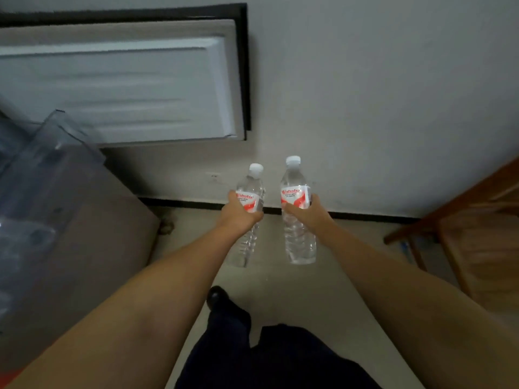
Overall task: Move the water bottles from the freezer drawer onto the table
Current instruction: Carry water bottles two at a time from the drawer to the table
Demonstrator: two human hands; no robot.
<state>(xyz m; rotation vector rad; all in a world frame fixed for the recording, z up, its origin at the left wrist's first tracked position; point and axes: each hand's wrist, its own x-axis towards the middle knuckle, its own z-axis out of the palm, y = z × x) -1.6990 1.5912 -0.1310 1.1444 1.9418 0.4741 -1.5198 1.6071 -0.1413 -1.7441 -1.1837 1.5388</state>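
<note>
Both arms reach forward, each with a clear water bottle held upright in the air above the floor. My left hand (238, 216) grips the left water bottle (251, 189) at its red-and-white label. My right hand (304, 213) grips the right water bottle (296, 234) the same way. Both bottles have white caps. The clear plastic freezer drawer (53, 147) juts out at the left edge. Part of a wooden table (477, 234) shows at the right edge.
The open freezer door (118, 85), white inside with a black rim, stands at the upper left against a pale wall. A grey-brown cabinet side (84, 248) fills the lower left. My dark trousers and a black shoe (216, 297) are over the light floor.
</note>
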